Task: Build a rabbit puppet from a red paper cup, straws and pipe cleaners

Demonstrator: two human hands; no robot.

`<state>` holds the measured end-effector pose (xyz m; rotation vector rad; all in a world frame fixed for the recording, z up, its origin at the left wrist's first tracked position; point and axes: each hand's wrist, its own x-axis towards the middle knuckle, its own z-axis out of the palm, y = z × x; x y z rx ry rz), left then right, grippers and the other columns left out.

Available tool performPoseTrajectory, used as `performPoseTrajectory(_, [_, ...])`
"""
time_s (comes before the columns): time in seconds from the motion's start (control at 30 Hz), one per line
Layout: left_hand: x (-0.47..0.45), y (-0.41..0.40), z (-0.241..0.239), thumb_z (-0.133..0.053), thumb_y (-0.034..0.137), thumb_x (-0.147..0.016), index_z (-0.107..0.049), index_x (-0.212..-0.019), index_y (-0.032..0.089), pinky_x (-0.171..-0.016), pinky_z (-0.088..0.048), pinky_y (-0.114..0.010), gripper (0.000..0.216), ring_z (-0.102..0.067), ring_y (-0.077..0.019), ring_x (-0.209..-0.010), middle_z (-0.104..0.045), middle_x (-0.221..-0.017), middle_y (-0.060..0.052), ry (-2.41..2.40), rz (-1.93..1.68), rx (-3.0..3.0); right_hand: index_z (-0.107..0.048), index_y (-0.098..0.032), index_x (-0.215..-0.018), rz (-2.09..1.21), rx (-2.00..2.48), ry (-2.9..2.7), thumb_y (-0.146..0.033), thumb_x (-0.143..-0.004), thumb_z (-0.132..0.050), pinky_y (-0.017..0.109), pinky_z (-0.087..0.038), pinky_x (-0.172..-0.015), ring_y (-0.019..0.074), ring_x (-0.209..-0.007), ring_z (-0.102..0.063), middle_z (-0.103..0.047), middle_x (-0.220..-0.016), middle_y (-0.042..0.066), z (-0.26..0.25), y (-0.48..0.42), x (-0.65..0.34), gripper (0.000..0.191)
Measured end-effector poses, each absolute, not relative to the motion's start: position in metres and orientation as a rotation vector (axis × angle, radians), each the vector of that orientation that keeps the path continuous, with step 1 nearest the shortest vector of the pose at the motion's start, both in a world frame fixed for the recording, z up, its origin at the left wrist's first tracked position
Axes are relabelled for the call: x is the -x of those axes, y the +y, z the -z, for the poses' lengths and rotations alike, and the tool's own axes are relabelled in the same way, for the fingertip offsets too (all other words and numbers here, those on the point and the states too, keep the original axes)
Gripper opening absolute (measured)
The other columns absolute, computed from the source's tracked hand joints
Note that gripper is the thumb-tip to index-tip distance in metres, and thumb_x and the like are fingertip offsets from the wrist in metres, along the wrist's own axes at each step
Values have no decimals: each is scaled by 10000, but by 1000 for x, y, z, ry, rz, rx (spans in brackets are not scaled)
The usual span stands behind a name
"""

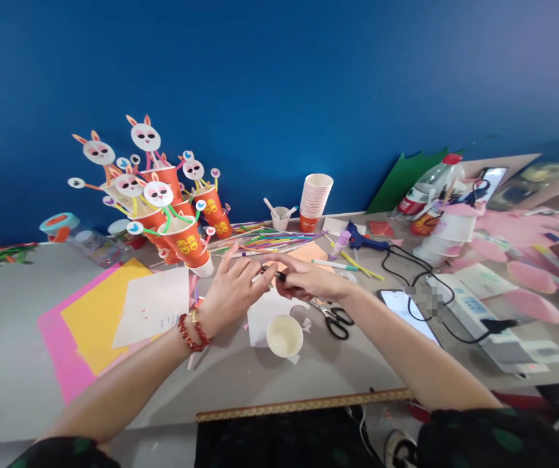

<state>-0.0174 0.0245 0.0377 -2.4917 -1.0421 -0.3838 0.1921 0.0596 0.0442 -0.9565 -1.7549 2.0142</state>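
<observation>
My left hand (233, 289) and my right hand (306, 279) meet above the grey table (11, 338), both pinching a thin pen-like stick (270, 273) between their fingertips. The left wrist wears a red bead bracelet (190, 331). Just below the hands stands a small white paper cup (285, 335) on a sheet of white paper (264, 312). Black-handled scissors (334, 318) lie right of the cup, under my right wrist.
Orange cups with paper rabbit faces on straws (162, 195) cluster at the back left. Yellow and pink paper (89, 318), loose straws (264, 242), a cup stack (314, 198), a blue glue gun (364, 240), a phone (406, 312) and a power strip (474, 312) surround them.
</observation>
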Motion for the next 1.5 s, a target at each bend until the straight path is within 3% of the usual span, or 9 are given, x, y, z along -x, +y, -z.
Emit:
performPoseTrajectory(0.17, [21,33,-59,-442,111,-949,-652,-914,184,-1098,-336,-569,224,-610,-226,-874,-658,-839,-52,-774,272,2531,-272,-269,-1455,-1957,958,-2006,-137,-727,-424,179,-228,-391,87,-379,-323,-502,-546,-102,-56,54,-183,756])
performPoseTrajectory(0.37, [29,30,-82,-416,328,-990,-654,-834,178,-964,-422,-502,322,-632,-249,-824,-685,-804,-70,-806,147,2868,-408,-162,-1418,-680,1087,-2615,-181,-775,-486,273,-315,-523,209,-591,-556,-696,-735,69,-59,31,-183,648])
performPoseTrajectory(0.5, [56,33,-81,-285,334,-1030,-617,-780,223,-681,-466,-318,430,-612,-184,-627,-639,-675,-6,-1271,229,2950,-422,-148,-1411,-289,1336,-2535,-174,-803,-515,275,-316,-545,200,-532,-537,-675,-646,61,-52,44,-211,615])
performPoseTrajectory(0.63, [58,51,-54,-448,352,-979,-629,-831,204,-718,-487,-345,276,-657,-234,-765,-689,-789,-54,-1374,188,2794,-450,-181,-1290,-428,1283,-2211,-150,-836,-427,304,-398,-637,237,-705,-597,-689,-867,76,-54,66,-218,455])
performPoseTrajectory(0.83, [36,77,-23,-526,221,-935,-616,-1124,123,-922,-491,-485,231,-609,-328,-1100,-680,-1117,-168,-1433,199,2693,-540,-213,-971,-637,1208,-1960,-107,-832,-412,314,-438,-692,204,-723,-596,-658,-789,31,-49,58,-208,217])
performPoseTrajectory(0.97, [34,54,-32,-524,418,-952,-512,-1317,162,-1083,-411,-459,447,-510,-301,-1269,-591,-1331,-122,-1286,340,2924,-555,-232,-1210,-979,1254,-1849,-239,-936,-429,268,-430,-529,145,-541,-583,-687,-900,36,-24,45,-236,302])
performPoseTrajectory(1.07, [27,20,-35,-639,624,-808,-429,-1414,203,-1133,-356,-483,767,-437,-325,-1346,-507,-1442,-139,-954,444,3308,-504,-235,-1343,-1039,1322,-1818,-354,-974,-444,274,-432,-540,145,-518,-565,-687,-817,25,3,31,-253,392])
performPoseTrajectory(1.33, [11,-7,-4,-677,462,-837,-324,-1491,245,-1131,-369,-483,774,-425,-324,-1366,-464,-1479,-149,-902,329,3506,-587,-203,-945,-1073,1285,-1946,-279,-939,-468,279,-432,-632,189,-712,-602,-672,-803,33,61,-5,-232,142])
performPoseTrajectory(1.5, [15,-4,4,-640,422,-874,-312,-1489,247,-1120,-410,-415,719,-461,-281,-1347,-484,-1459,-124,-997,398,3547,-633,-201,-936,-1051,1319,-1972,-236,-884,-571,269,-415,-645,188,-727,-600,-668,-820,26,69,-13,-225,88])
